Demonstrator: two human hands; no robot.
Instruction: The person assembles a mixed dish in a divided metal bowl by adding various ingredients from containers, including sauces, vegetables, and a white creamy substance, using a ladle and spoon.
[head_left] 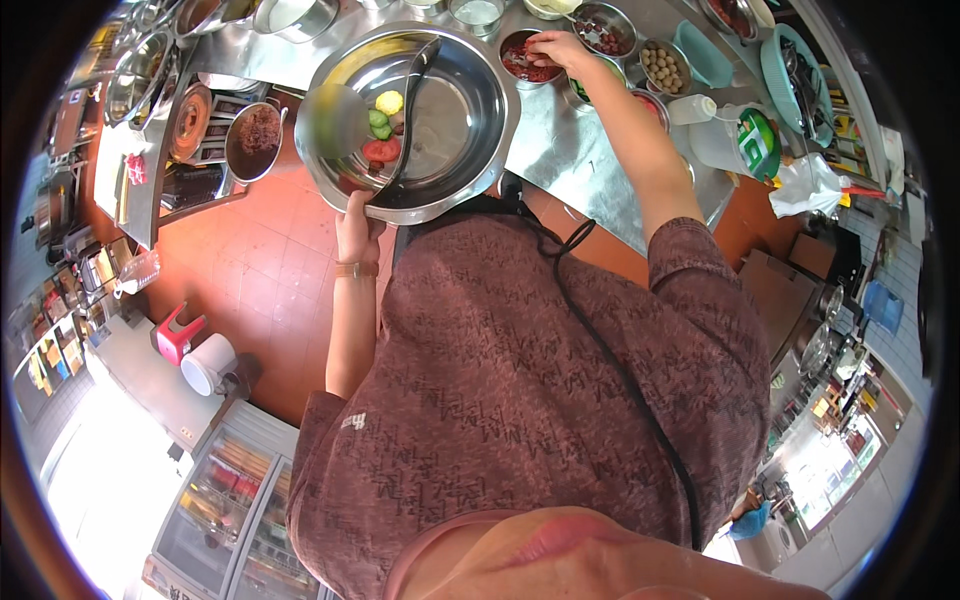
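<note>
A large steel hot pot [495, 130] with a curved divider [408, 130] sits at the counter's front edge. My left hand [357, 232] is closed on its near-left rim. In the left compartment lie a yellow slice [389, 103], green cucumber slices [379, 125] and red tomato slices [381, 151]; the right compartment looks shiny, and whether it holds liquid is unclear. Beyond the pot, to the right, my right hand [558, 48] reaches into a steel bowl of small dark-red pieces [520, 62]. Its fingers are pinched together among them.
Around my right arm stand bowls of dark-red fruit [606, 30] and brown round pieces [664, 68], a teal basket [704, 55], a white squeeze bottle [690, 110] and a white bucket [718, 148]. A pan of reddish-brown food [255, 140] sits left. A red stool [180, 332] stands behind left.
</note>
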